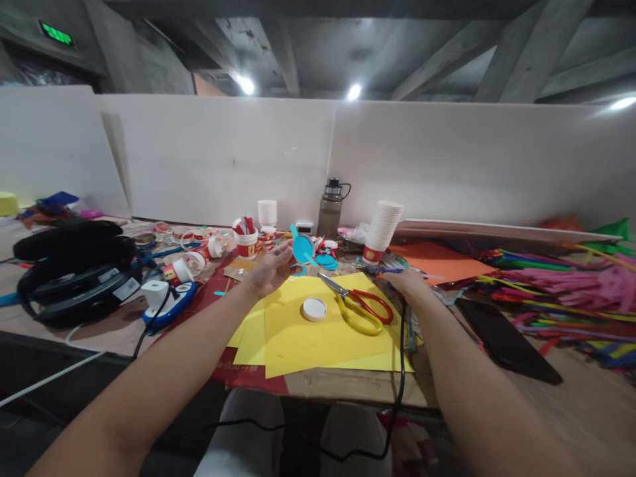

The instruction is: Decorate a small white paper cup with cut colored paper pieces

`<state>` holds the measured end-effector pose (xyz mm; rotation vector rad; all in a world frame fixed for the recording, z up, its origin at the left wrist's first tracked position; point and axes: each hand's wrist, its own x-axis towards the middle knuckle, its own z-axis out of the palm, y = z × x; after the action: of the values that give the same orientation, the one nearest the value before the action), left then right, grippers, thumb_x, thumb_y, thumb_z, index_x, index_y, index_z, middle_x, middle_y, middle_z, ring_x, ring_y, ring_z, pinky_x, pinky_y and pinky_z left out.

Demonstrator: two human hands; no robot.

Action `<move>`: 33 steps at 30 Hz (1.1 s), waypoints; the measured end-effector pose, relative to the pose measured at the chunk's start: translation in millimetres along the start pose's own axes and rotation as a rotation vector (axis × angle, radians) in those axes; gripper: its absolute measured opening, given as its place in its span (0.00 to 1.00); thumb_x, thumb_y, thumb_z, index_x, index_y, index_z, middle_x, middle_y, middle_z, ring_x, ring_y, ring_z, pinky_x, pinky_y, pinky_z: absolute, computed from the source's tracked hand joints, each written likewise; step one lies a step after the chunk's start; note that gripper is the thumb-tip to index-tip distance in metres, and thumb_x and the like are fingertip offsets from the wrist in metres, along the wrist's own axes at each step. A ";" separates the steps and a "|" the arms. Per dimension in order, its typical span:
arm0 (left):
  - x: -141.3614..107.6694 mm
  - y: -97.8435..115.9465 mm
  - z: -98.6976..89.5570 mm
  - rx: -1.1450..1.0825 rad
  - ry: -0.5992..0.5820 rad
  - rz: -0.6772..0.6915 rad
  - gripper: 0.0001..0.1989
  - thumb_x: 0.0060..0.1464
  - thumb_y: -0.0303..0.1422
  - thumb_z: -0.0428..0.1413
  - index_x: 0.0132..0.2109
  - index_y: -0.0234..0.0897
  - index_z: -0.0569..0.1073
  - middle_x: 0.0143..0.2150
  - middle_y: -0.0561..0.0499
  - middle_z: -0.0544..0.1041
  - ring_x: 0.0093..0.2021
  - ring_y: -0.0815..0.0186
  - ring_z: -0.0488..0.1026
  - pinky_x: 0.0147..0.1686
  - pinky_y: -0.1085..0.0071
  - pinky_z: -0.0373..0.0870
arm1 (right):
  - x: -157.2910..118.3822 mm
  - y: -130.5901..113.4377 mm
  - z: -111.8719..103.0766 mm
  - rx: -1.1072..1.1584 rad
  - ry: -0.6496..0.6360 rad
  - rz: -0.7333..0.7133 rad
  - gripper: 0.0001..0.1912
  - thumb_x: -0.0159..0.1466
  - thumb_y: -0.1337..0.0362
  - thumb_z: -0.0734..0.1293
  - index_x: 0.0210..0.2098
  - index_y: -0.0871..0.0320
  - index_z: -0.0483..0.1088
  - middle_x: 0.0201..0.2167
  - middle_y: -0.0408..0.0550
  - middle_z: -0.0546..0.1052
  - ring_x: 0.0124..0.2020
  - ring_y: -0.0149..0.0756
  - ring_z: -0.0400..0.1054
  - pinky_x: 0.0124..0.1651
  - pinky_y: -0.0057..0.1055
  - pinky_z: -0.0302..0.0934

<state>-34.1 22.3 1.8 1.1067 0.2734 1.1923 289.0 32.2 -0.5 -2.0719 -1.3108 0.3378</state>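
Raised over the back edge of the yellow sheets (293, 344), my left hand (271, 270) grips a round blue paper piece (303, 249) with narrow blue strips sticking out of it. My right hand (405, 283) is closed on a dark tool (380, 269) with a black cord hanging below it; the grip itself is mostly hidden. Between my hands, scissors (355, 306) with red and yellow handles lie on the yellow sheets. A white round lid (315, 309) rests left of them. More blue discs (327, 262) lie behind the sheets.
A bottle (330, 209) and stacked paper cups (383, 228) stand at the back. Orange paper (442, 261), a black phone (507, 338) and colourful pipe cleaners (581, 285) lie right. On the left are a black case (79, 271) and a blue power strip (171, 308).
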 end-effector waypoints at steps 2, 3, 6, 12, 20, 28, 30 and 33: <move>0.7 1.2 -0.3 -0.008 0.018 0.012 0.17 0.47 0.38 0.66 0.44 0.37 0.75 0.38 0.50 0.79 0.35 0.68 0.75 0.33 0.72 0.71 | -2.2 -2.7 -0.4 0.041 0.015 0.013 0.06 0.48 0.64 0.70 0.20 0.58 0.69 0.18 0.50 0.72 0.25 0.42 0.68 0.28 0.34 0.59; 0.9 1.9 -0.3 -0.013 0.021 0.019 0.17 0.47 0.38 0.66 0.44 0.37 0.75 0.38 0.50 0.79 0.35 0.68 0.75 0.33 0.72 0.72 | -3.8 -4.8 -1.3 0.061 0.024 0.016 0.05 0.47 0.64 0.70 0.20 0.58 0.69 0.18 0.50 0.72 0.25 0.42 0.68 0.28 0.34 0.59; 1.3 3.4 -0.9 -0.029 0.028 0.036 0.16 0.48 0.38 0.66 0.43 0.37 0.75 0.37 0.50 0.79 0.36 0.68 0.75 0.34 0.72 0.72 | -11.8 -13.7 -7.3 0.138 0.069 -0.002 0.06 0.48 0.64 0.68 0.24 0.60 0.71 0.19 0.49 0.72 0.26 0.41 0.69 0.29 0.32 0.59; 2.6 1.4 -4.1 -0.043 0.063 0.043 0.16 0.46 0.37 0.67 0.40 0.35 0.75 0.34 0.51 0.79 0.32 0.69 0.75 0.33 0.72 0.73 | -40.0 -41.2 -17.5 0.427 0.149 -0.165 0.14 0.52 0.64 0.61 0.39 0.59 0.68 0.31 0.48 0.76 0.31 0.35 0.71 0.31 0.27 0.63; 4.1 -7.6 -8.4 -0.059 0.076 0.023 0.17 0.47 0.39 0.66 0.42 0.34 0.74 0.38 0.48 0.80 0.35 0.65 0.77 0.33 0.70 0.75 | -81.8 -61.1 -15.1 0.974 -0.344 -0.550 0.18 0.52 0.65 0.65 0.43 0.56 0.64 0.32 0.43 0.75 0.24 0.29 0.64 0.28 0.28 0.60; 2.6 -8.5 0.0 -0.073 0.077 0.007 0.20 0.48 0.40 0.65 0.44 0.33 0.74 0.35 0.48 0.80 0.35 0.64 0.79 0.34 0.71 0.75 | -94.1 -60.0 -8.8 0.794 -0.384 -0.631 0.17 0.60 0.58 0.65 0.46 0.58 0.64 0.34 0.45 0.72 0.26 0.29 0.62 0.31 0.30 0.60; 1.6 -8.5 2.7 -0.072 0.076 -0.005 0.20 0.48 0.40 0.65 0.44 0.33 0.74 0.36 0.47 0.80 0.36 0.64 0.79 0.35 0.71 0.76 | -96.1 -60.3 -7.7 0.769 -0.382 -0.650 0.19 0.61 0.58 0.64 0.50 0.58 0.62 0.37 0.46 0.73 0.27 0.29 0.61 0.30 0.30 0.60; 0.8 -9.4 4.8 -0.076 0.060 -0.014 0.20 0.47 0.41 0.65 0.44 0.32 0.74 0.36 0.47 0.81 0.36 0.63 0.79 0.35 0.71 0.76 | -98.6 -61.3 -8.1 0.678 -0.331 -0.672 0.19 0.62 0.58 0.64 0.51 0.57 0.63 0.35 0.46 0.72 0.26 0.30 0.61 0.29 0.29 0.60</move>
<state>-24.8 20.8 -3.0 1.0028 0.2797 1.2149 204.0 -39.8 33.0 -0.9759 -1.6954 0.7131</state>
